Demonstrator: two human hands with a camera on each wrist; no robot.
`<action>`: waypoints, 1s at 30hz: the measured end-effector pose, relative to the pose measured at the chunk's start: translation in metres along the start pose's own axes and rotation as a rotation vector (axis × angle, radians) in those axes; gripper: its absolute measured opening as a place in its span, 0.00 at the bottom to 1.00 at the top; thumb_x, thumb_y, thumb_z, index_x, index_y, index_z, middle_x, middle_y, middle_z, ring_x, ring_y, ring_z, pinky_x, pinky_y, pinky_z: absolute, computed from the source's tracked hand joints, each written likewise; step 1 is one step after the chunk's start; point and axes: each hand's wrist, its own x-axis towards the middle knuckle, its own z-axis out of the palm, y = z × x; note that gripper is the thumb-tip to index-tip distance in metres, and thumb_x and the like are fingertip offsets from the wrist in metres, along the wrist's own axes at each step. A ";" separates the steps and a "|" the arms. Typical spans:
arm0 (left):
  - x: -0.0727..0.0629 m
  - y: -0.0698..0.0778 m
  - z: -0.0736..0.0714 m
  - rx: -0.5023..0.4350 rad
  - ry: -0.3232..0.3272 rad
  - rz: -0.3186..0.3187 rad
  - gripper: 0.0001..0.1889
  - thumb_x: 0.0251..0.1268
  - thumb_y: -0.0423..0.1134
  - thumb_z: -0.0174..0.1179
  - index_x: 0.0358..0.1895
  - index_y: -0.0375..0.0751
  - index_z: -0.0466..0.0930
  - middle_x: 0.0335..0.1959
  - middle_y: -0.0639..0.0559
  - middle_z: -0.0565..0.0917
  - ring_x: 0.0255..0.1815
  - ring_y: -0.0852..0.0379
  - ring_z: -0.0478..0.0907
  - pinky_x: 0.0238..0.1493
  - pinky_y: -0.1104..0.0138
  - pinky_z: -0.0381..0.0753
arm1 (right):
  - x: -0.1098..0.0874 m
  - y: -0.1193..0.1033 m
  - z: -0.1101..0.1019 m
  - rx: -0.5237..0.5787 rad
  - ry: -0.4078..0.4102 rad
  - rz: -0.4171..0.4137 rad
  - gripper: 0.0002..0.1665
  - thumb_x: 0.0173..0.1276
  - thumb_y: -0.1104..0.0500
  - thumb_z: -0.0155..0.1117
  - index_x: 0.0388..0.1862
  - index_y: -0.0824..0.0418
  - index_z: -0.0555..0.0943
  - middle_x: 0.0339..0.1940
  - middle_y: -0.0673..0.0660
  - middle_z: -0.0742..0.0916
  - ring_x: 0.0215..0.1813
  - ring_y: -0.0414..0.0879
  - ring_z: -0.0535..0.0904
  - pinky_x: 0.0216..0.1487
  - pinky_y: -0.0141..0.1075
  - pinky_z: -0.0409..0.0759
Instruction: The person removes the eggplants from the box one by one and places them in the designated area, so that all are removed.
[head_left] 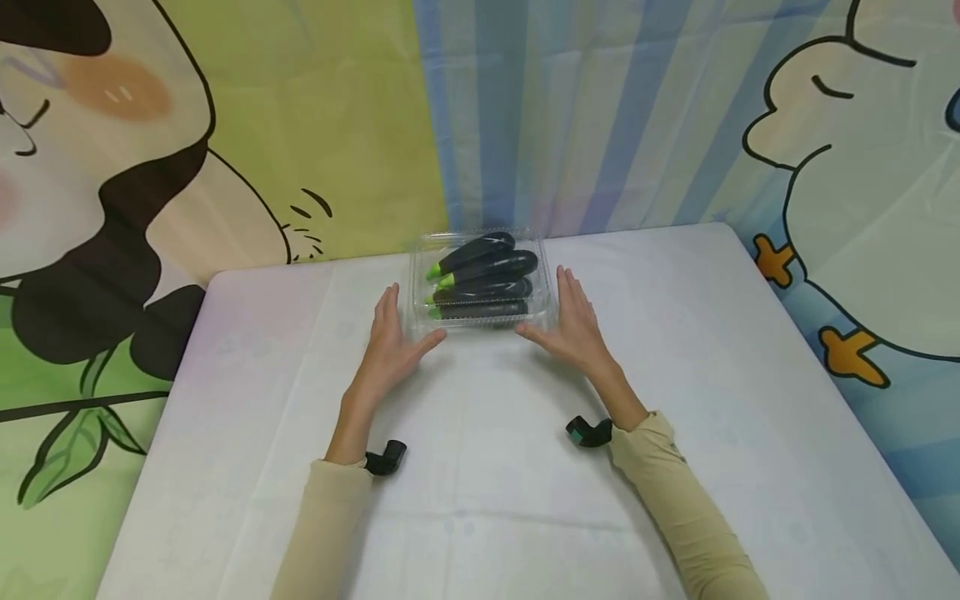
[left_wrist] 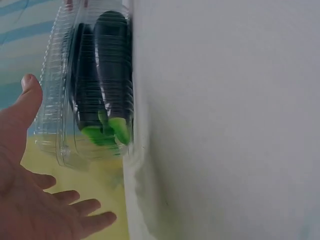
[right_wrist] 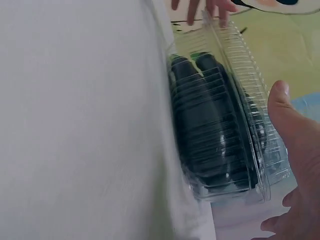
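Getting hold of the clear box of eggplants at the table's far edge seems the step: left hand and right hand flank it, spread and empty; next, close both evenly inward.

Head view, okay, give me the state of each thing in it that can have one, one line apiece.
Clear plastic box, lid looks closed.
Eggplants, lying inside the box.
Left hand, fingers straight, thumb spread.
Right hand, fingers straight, thumb spread.
White tablecloth, spread out, faintly creased.
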 end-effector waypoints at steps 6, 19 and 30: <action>0.009 0.004 -0.001 -0.138 -0.004 -0.011 0.60 0.55 0.61 0.67 0.79 0.51 0.31 0.80 0.43 0.42 0.80 0.43 0.47 0.74 0.44 0.56 | 0.005 -0.011 0.005 0.238 -0.001 0.081 0.72 0.55 0.34 0.70 0.80 0.54 0.32 0.82 0.61 0.45 0.82 0.58 0.41 0.77 0.60 0.49; 0.014 -0.005 0.011 -0.411 -0.072 -0.086 0.56 0.59 0.55 0.66 0.79 0.47 0.31 0.80 0.44 0.43 0.73 0.36 0.61 0.68 0.48 0.69 | 0.004 -0.018 0.019 0.518 0.014 0.143 0.73 0.56 0.34 0.69 0.79 0.54 0.29 0.82 0.58 0.48 0.81 0.58 0.48 0.76 0.56 0.56; 0.010 -0.001 0.018 -0.507 -0.083 -0.114 0.55 0.59 0.52 0.66 0.79 0.51 0.32 0.80 0.47 0.45 0.74 0.37 0.61 0.72 0.52 0.66 | 0.004 -0.008 0.030 0.596 0.025 0.266 0.63 0.60 0.38 0.68 0.79 0.54 0.39 0.81 0.60 0.51 0.80 0.58 0.51 0.76 0.54 0.57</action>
